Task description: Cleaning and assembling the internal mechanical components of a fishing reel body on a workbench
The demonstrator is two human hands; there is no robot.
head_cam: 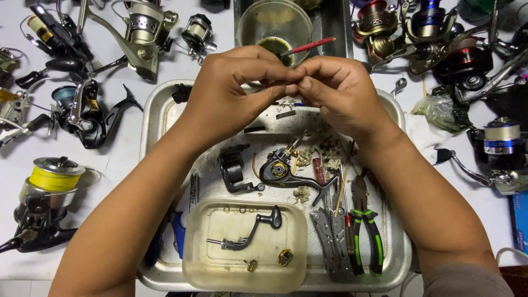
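Observation:
My left hand (234, 91) and my right hand (338, 88) meet fingertip to fingertip above a metal tray (157, 110). Together they pinch a small part that the fingers hide. A red-handled brush (308, 47) sticks out up and to the right from between them. Below the hands in the tray lie an open black reel body (283, 173) with a gold gear, a black side cover (234, 168), and a clear plastic tub (245, 250) holding a reel handle (250, 231) and small brass parts.
Pliers with green-black grips (366, 236) and a folding multi-tool (330, 236) lie in the tray's right part. Many fishing reels surround the tray, including one with yellow line (49, 190) at left. A glass bowl (275, 25) stands behind the hands.

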